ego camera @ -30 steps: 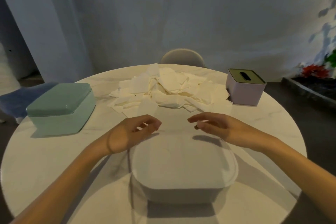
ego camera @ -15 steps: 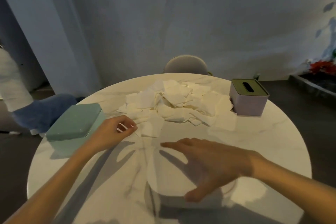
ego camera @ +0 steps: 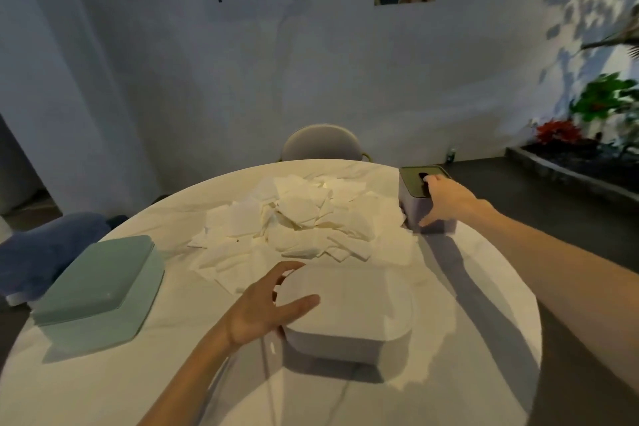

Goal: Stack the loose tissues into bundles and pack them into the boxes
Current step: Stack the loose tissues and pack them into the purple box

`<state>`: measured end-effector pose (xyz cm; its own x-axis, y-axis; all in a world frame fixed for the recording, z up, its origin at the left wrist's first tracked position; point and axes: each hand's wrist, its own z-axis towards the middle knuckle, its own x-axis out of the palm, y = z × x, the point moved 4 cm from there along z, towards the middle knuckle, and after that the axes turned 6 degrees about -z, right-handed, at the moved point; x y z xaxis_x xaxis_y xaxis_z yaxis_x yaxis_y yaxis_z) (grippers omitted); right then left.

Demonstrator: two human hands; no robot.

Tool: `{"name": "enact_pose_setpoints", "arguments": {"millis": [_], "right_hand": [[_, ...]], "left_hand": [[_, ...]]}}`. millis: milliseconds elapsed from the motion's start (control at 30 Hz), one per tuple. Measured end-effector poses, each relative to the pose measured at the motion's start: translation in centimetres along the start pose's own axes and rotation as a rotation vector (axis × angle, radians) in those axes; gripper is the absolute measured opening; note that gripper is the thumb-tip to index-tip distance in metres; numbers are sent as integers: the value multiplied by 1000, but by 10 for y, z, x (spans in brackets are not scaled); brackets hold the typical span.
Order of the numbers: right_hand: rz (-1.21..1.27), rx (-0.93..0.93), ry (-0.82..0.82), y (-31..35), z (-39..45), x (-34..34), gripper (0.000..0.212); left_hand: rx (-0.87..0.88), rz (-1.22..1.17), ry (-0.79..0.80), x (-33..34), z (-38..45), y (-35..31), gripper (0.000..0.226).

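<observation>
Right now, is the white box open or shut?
Shut. The lid of the white box lies flat and covers the top fully; the left hand rests at its edge. No tissues show inside.

Round white marble table [ego camera: 484,304] carries: white box [ego camera: 349,308] at the left hand [ego camera: 262,308]; green box [ego camera: 100,290] left of it; tissue pile [ego camera: 304,218] beyond; pink box [ego camera: 420,204] under the right hand [ego camera: 446,199].

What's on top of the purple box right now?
The right hand grips the purple box: fingers lie over its olive lid by the dark slot, thumb down the side. The hand covers part of the lid; the inside is hidden.
</observation>
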<state>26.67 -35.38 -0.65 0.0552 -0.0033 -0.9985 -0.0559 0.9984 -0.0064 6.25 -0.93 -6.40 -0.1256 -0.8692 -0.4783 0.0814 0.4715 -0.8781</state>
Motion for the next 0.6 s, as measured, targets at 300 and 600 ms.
{"name": "enact_pose_setpoints", "arguments": {"millis": [300, 600], "right_hand": [[-78, -134, -235, 22, 0, -29, 34], [14, -217, -419, 71, -39, -69, 24]], "left_hand": [[-155, -12, -126, -14, 14, 1, 77], [-135, -156, -263, -27, 49, -36, 55]]}}
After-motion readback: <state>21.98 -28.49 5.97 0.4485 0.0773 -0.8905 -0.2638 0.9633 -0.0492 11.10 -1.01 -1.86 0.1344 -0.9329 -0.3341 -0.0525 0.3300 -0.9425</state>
